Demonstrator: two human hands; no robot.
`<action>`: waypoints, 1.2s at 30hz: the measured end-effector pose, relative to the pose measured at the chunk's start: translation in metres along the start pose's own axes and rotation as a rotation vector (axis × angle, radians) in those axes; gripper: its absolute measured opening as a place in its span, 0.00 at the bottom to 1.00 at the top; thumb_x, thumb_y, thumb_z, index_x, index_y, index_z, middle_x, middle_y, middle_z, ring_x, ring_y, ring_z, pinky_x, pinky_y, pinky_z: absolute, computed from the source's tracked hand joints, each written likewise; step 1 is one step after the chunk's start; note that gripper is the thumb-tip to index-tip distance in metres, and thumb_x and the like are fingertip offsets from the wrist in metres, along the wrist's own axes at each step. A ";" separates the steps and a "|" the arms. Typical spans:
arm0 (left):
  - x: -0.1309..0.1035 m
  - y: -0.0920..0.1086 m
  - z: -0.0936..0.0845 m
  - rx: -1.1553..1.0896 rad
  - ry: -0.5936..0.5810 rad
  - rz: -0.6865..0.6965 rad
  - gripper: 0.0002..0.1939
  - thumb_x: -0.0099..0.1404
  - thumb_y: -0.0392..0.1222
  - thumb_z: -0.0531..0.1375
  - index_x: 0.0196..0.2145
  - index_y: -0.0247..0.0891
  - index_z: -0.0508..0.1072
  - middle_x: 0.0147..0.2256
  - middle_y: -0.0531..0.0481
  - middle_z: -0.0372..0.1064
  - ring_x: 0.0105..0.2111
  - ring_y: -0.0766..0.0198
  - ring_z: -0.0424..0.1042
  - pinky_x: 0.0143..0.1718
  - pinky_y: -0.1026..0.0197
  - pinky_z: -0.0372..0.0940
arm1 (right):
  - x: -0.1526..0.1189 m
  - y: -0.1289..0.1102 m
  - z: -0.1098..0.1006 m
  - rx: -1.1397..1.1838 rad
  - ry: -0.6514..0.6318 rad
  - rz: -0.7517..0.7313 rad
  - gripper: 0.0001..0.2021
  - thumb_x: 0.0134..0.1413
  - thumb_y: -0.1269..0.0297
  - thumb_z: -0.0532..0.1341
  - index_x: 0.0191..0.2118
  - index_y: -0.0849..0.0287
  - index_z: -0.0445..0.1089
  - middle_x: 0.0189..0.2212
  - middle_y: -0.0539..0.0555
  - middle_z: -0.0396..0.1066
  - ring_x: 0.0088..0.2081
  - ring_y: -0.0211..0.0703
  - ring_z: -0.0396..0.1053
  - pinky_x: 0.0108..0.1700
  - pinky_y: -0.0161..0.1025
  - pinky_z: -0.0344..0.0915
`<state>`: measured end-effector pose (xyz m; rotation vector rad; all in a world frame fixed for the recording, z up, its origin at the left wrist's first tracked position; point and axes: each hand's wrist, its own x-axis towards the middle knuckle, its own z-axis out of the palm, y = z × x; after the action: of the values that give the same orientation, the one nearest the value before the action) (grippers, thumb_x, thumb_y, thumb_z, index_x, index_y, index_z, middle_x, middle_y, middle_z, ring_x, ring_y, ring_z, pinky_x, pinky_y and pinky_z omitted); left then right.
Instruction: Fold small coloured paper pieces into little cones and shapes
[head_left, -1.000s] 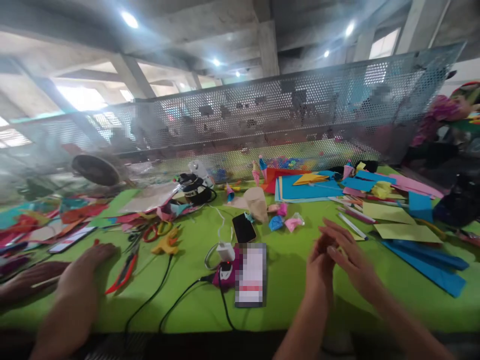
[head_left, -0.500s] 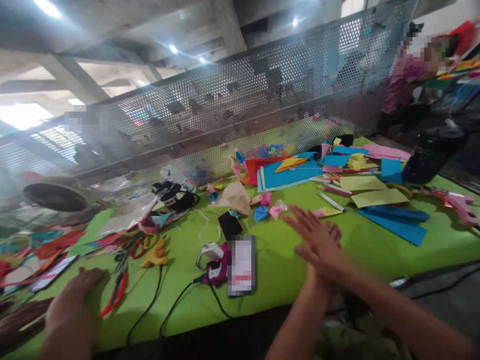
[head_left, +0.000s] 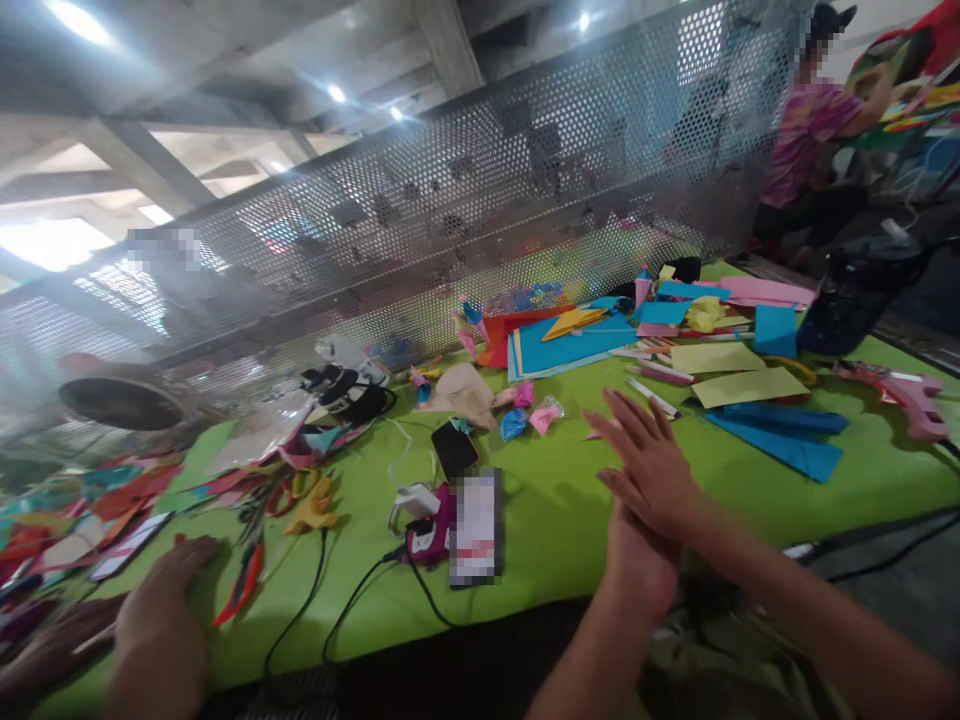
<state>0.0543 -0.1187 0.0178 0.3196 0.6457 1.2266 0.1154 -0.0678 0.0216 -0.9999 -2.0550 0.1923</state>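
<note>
Over the green tabletop (head_left: 555, 520), my two hands are pressed together. My right hand (head_left: 651, 465) lies across my left with its fingers stretched out and slightly apart. Beneath it shows the palm and wrist of my left hand (head_left: 645, 570); its fingers are hidden. No object is visible between them. Just beyond my fingertips lies a white pen (head_left: 654, 397). Small pink (head_left: 546, 415) and blue wrapped bundles (head_left: 514, 425) sit to the left of them. Folded blue paper (head_left: 784, 440) and pale yellow paper strips (head_left: 750, 387) lie to the right.
At left, another person's hand (head_left: 161, 590) rests near red-handled pliers (head_left: 241, 585). A phone (head_left: 476, 525) leans by a purple power strip (head_left: 435, 530) with cords. A pink glue gun (head_left: 904, 395) lies far right, near a dark jug (head_left: 862, 290). Perforated metal panel (head_left: 465, 200) stands behind.
My right hand has slid over my left, and the left fingers that showed behind it are now covered. The view has shifted slightly. The person at far right has straightened.
</note>
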 end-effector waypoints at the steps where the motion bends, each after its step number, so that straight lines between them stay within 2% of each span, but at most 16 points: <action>1: -0.003 0.003 -0.005 -0.034 -0.009 -0.027 0.18 0.69 0.57 0.62 0.47 0.44 0.84 0.59 0.42 0.76 0.65 0.48 0.70 0.64 0.51 0.68 | 0.000 0.005 -0.002 -0.035 0.027 0.007 0.33 0.73 0.49 0.56 0.78 0.40 0.50 0.80 0.54 0.46 0.77 0.63 0.48 0.77 0.70 0.34; 4: -0.003 0.008 -0.015 -0.097 0.063 -0.030 0.15 0.71 0.52 0.60 0.39 0.42 0.83 0.51 0.42 0.80 0.57 0.52 0.76 0.61 0.53 0.70 | -0.005 0.014 -0.013 -0.026 0.087 0.038 0.28 0.74 0.56 0.55 0.76 0.41 0.57 0.76 0.54 0.56 0.74 0.62 0.56 0.76 0.69 0.38; 8: 0.010 0.011 -0.018 -0.140 0.151 0.010 0.19 0.73 0.55 0.59 0.37 0.37 0.81 0.44 0.39 0.80 0.48 0.56 0.80 0.55 0.57 0.72 | -0.012 0.026 -0.031 0.124 0.163 0.099 0.21 0.74 0.58 0.55 0.67 0.46 0.69 0.69 0.56 0.69 0.68 0.58 0.65 0.68 0.62 0.61; 10: 0.016 0.015 -0.014 -0.146 0.116 0.044 0.22 0.75 0.56 0.57 0.40 0.36 0.82 0.46 0.38 0.79 0.51 0.56 0.79 0.56 0.59 0.71 | -0.017 0.034 -0.036 0.147 0.147 0.078 0.14 0.72 0.58 0.60 0.58 0.47 0.77 0.63 0.56 0.74 0.64 0.58 0.69 0.64 0.60 0.65; 12: 0.018 0.018 -0.008 -0.127 0.058 0.060 0.24 0.76 0.57 0.53 0.44 0.36 0.82 0.50 0.38 0.78 0.55 0.55 0.77 0.58 0.58 0.70 | -0.024 0.041 -0.036 0.142 0.080 0.038 0.10 0.69 0.59 0.63 0.50 0.47 0.80 0.60 0.55 0.77 0.62 0.59 0.71 0.63 0.60 0.66; 15: 0.015 0.015 0.003 -0.052 0.008 0.040 0.26 0.77 0.59 0.51 0.46 0.38 0.81 0.53 0.39 0.78 0.60 0.54 0.74 0.61 0.58 0.68 | -0.033 0.047 -0.034 0.139 0.025 0.011 0.09 0.66 0.62 0.64 0.47 0.46 0.82 0.58 0.54 0.79 0.60 0.60 0.73 0.60 0.61 0.67; 19: 0.011 0.007 0.007 0.085 -0.010 -0.003 0.25 0.73 0.62 0.57 0.49 0.38 0.80 0.56 0.39 0.76 0.61 0.51 0.73 0.62 0.54 0.68 | -0.043 0.049 -0.042 0.230 0.081 0.060 0.07 0.66 0.62 0.63 0.43 0.47 0.81 0.51 0.54 0.82 0.54 0.57 0.76 0.57 0.59 0.69; 22: 0.017 0.022 -0.003 0.391 -0.077 0.054 0.27 0.71 0.59 0.62 0.60 0.41 0.75 0.61 0.39 0.74 0.62 0.47 0.72 0.64 0.47 0.65 | -0.052 0.057 -0.058 0.294 0.165 0.203 0.07 0.67 0.55 0.64 0.42 0.47 0.79 0.44 0.54 0.82 0.48 0.56 0.77 0.54 0.55 0.71; 25: 0.035 0.055 -0.015 0.956 -0.114 0.306 0.32 0.70 0.50 0.66 0.68 0.43 0.67 0.69 0.39 0.66 0.70 0.46 0.63 0.71 0.43 0.56 | -0.063 0.072 -0.072 0.310 0.265 0.345 0.07 0.65 0.52 0.67 0.42 0.46 0.79 0.41 0.52 0.80 0.44 0.53 0.77 0.50 0.49 0.72; 27: 0.053 0.076 -0.022 1.394 -0.076 0.392 0.34 0.68 0.48 0.68 0.69 0.41 0.67 0.70 0.38 0.64 0.71 0.45 0.60 0.73 0.42 0.51 | -0.069 0.082 -0.077 0.316 0.288 0.397 0.07 0.63 0.53 0.68 0.42 0.46 0.79 0.39 0.50 0.79 0.42 0.50 0.76 0.46 0.45 0.72; 30: 0.082 0.091 -0.027 1.857 -0.027 0.335 0.41 0.67 0.50 0.68 0.72 0.37 0.62 0.71 0.35 0.62 0.72 0.38 0.58 0.72 0.38 0.52 | -0.074 0.091 -0.079 0.331 0.282 0.465 0.08 0.61 0.53 0.69 0.41 0.48 0.80 0.38 0.49 0.79 0.39 0.47 0.75 0.44 0.42 0.71; 33: 0.106 0.089 -0.031 2.088 -0.023 0.290 0.39 0.66 0.50 0.69 0.70 0.36 0.65 0.69 0.34 0.65 0.70 0.37 0.61 0.70 0.38 0.55 | -0.074 0.092 -0.078 0.348 0.274 0.509 0.09 0.60 0.52 0.69 0.41 0.49 0.80 0.37 0.50 0.79 0.39 0.46 0.76 0.43 0.41 0.71; 36: 0.117 0.084 -0.034 2.123 -0.037 0.327 0.26 0.66 0.47 0.69 0.59 0.39 0.76 0.62 0.39 0.72 0.64 0.40 0.66 0.67 0.41 0.58 | -0.072 0.092 -0.079 0.349 0.265 0.535 0.09 0.60 0.54 0.69 0.43 0.49 0.81 0.39 0.50 0.79 0.39 0.45 0.75 0.44 0.40 0.70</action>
<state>-0.0078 0.0149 0.0047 2.2146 1.7089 0.3130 0.2520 -0.0729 -0.0132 -1.2534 -1.4199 0.6368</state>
